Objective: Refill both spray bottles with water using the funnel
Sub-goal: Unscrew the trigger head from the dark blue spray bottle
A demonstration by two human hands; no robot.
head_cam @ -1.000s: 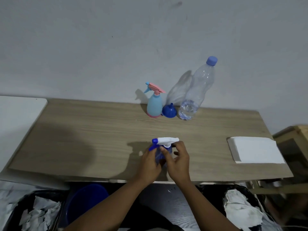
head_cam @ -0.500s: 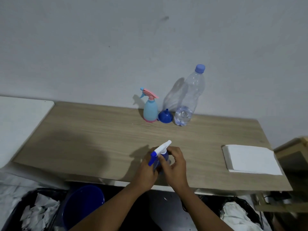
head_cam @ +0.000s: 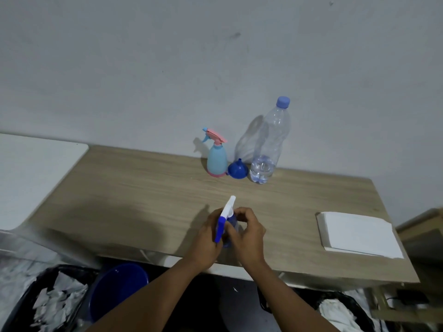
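A small blue plastic spray bottle (head_cam: 230, 230) with a white-and-blue trigger head (head_cam: 225, 216) is gripped by the left hand (head_cam: 208, 238) near the wooden table's (head_cam: 148, 200) near edge; the head's collar is pinched by the right hand (head_cam: 248, 233).

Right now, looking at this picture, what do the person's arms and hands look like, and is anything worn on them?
The left hand and right hand are bare: no gloves, no visible rings. The left forearm and right forearm are bare too, no sleeve in view, no watch or bracelet at either wrist.
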